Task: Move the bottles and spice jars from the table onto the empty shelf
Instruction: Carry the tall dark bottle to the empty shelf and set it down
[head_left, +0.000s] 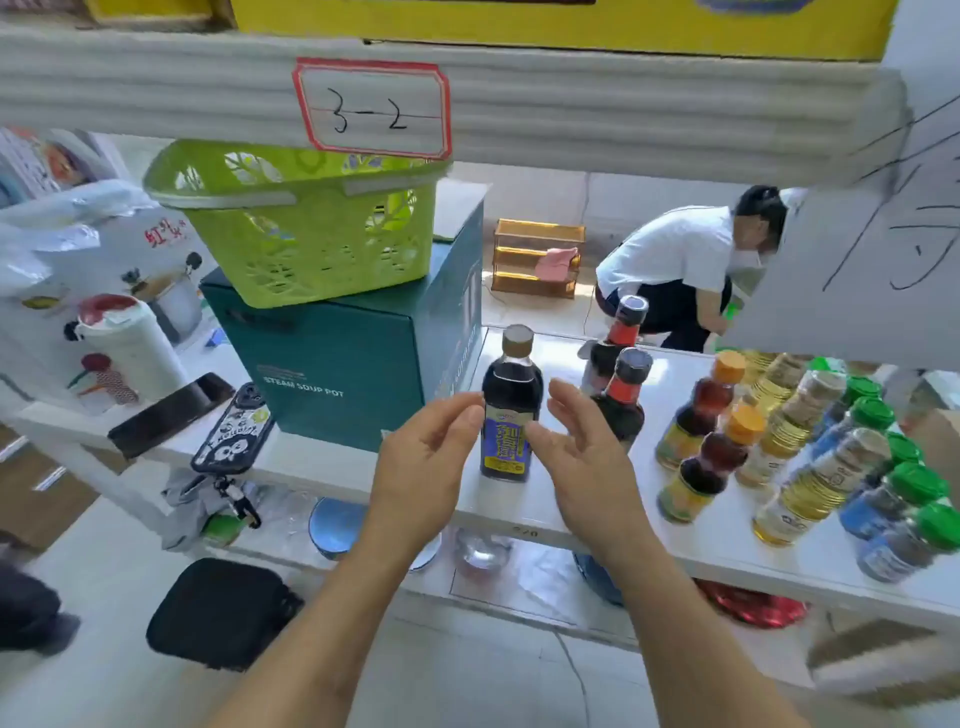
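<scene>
The head view looks down onto a white shelf (727, 530) with both hands raised in front of it. A dark bottle (511, 410) with a blue and yellow label and a brownish cap stands upright on the shelf between the 2 hands. The left hand (423, 462) is just beside the bottle's left side, fingers loosely bent, fingertips (470, 410) at or almost at the glass; whether they touch cannot be told. The right hand (587, 457) is spread open on the bottle's right, thumb near the label, fingers relaxed and gripping nothing. Neither hand is closed round the bottle.

Behind the right hand stand 2 dark bottles with red necks (618, 374), one behind the other. To the right, upright in rows on the same shelf, are 2 orange-capped bottles (711, 431), then jars with clear lids and yellow contents (810, 467), then green-lidded spice jars (898, 499) at the far right.

To the left on the shelf sits a dark green box (343, 364) printed "STEAM SOUP POT", with a lime green basket (306, 228) on top of it. 2 phones (202, 415) lie by the box near the shelf's edge. A label reading "3-2" (371, 106) is stuck to the shelf board above. Beyond the shelf a person in a white shirt (680, 270) crouches on the floor. A black pouch (223, 613) lies on the floor below.
</scene>
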